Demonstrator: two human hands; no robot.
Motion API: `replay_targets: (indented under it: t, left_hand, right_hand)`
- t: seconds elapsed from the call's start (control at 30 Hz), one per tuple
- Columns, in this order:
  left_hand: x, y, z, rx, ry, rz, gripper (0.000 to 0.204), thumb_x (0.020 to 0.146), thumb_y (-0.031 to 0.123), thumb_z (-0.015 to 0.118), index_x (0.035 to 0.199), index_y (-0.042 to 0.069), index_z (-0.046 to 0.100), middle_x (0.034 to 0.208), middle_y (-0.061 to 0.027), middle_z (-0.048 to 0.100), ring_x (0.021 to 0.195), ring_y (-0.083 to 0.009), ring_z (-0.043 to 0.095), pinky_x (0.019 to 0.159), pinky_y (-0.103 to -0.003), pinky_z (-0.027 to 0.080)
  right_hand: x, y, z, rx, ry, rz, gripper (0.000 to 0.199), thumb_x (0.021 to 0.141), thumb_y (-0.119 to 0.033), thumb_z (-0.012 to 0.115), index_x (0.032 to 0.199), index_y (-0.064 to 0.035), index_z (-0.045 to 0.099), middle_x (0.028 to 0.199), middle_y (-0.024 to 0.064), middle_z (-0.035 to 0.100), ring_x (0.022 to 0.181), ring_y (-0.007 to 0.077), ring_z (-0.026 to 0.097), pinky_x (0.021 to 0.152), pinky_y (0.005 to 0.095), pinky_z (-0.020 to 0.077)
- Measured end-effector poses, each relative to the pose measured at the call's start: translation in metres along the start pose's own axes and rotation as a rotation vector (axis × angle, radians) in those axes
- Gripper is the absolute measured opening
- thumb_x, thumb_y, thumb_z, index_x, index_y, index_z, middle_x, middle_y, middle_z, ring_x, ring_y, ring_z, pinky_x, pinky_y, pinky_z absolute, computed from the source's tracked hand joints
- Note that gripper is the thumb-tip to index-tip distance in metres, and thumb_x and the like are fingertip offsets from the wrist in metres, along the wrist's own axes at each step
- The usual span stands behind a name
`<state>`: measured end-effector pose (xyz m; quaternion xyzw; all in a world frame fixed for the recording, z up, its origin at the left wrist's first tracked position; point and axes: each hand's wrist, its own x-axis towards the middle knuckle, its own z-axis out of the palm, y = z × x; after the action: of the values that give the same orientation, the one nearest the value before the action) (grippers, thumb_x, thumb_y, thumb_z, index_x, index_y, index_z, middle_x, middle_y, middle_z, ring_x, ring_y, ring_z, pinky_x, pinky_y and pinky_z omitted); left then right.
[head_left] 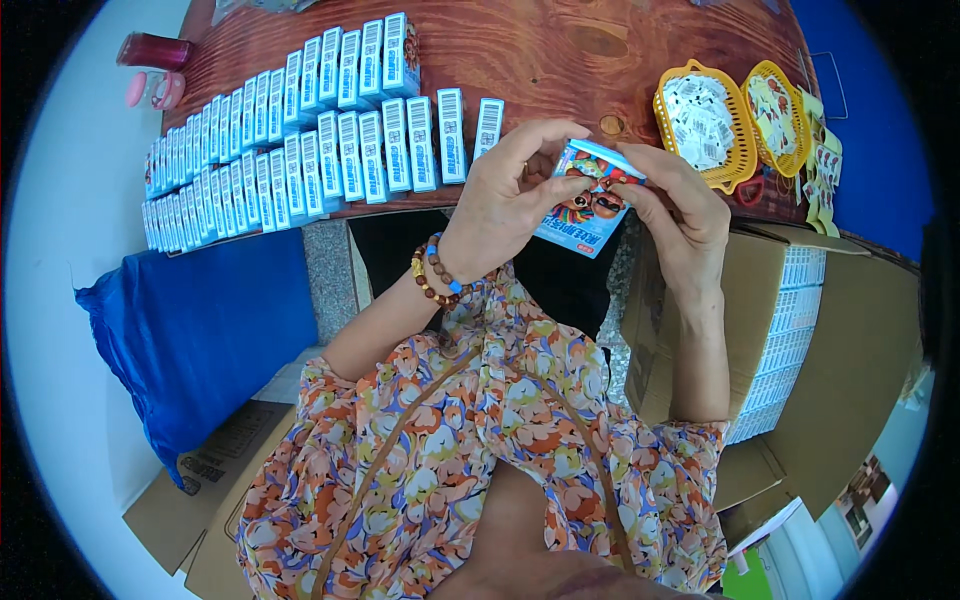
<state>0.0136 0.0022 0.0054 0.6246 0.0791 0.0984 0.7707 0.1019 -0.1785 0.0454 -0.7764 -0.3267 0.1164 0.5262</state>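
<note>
Both hands pinch one small blue carton (590,205) above the near edge of the wooden tabletop (560,60). Left hand (510,195), a beaded bracelet (432,272) on its wrist, grips the carton's left side, fingertips at its open top flap; right hand (680,215) pinches the right end. Rows of matching slim glossy boxes (300,140) stand upright at the left. Two yellow perforated plastic baskets (735,120) of small packets sit at the right, above an open brown cardboard box (780,300).

We look steeply down from one head-worn fisheye camera, close above the hands and lap, facing forward across the wooden table (560,60); straight edges bend near the rim.
</note>
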Motion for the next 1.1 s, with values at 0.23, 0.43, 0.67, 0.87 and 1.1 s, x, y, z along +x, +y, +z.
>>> replay_targets:
  t: [0.23,0.43,0.67,0.87,1.1]
  left_hand:
    - [0.002,0.002,-0.01,0.185,-0.067,0.155,0.045,0.088,0.007,0.072,0.131,0.009,0.061,0.104,-0.004,0.062,0.084,-0.0095,0.058,0.07,-0.023,0.048]
    - [-0.003,-0.002,-0.003,0.114,-0.042,0.104,0.046,0.087,0.005,0.072,0.131,0.009,0.061,0.107,-0.0049,0.061,0.088,-0.0099,0.06,0.074,-0.024,0.05]
    - [-0.002,0.001,-0.002,0.001,-0.015,0.03,0.041,0.086,0.004,0.073,0.126,0.007,0.062,0.107,-0.0055,0.061,0.09,-0.0109,0.062,0.075,-0.023,0.052]
    - [0.003,0.015,-0.013,0.274,-0.103,0.192,0.03,0.086,0.003,0.072,0.115,0.004,0.065,0.101,-0.0058,0.062,0.09,-0.0119,0.062,0.072,-0.025,0.052]
    - [0.011,0.011,-0.009,0.038,0.084,0.268,0.026,0.085,0.005,0.073,0.109,0.004,0.064,0.093,-0.0064,0.061,0.083,-0.0159,0.063,0.071,-0.028,0.051]
  right_hand:
    - [0.004,0.002,-0.002,0.069,-0.052,-0.067,0.03,0.085,0.003,0.069,0.115,0.0007,0.07,0.117,0.0132,0.069,0.11,0.0208,0.064,0.096,0.0311,0.0495]
    - [-0.002,-0.004,0.005,0.0,-0.031,-0.083,0.031,0.088,0.006,0.064,0.118,0.0011,0.069,0.123,0.0143,0.068,0.115,0.0217,0.063,0.1,0.0321,0.048]
    - [-0.001,-0.002,0.007,0.113,0.019,0.022,0.027,0.087,0.007,0.065,0.113,0.002,0.07,0.122,0.016,0.068,0.113,0.0194,0.064,0.097,0.0315,0.0503]
    - [0.018,0.002,-0.017,0.047,-0.199,-0.135,0.024,0.084,0.005,0.068,0.107,0.0015,0.072,0.117,0.0159,0.069,0.102,0.0175,0.067,0.087,0.0286,0.0543]
    - [0.036,-0.004,-0.002,0.212,-0.17,0.039,0.03,0.089,0.002,0.067,0.119,0.0029,0.066,0.107,0.0068,0.069,0.097,0.0126,0.065,0.087,0.0258,0.0519]
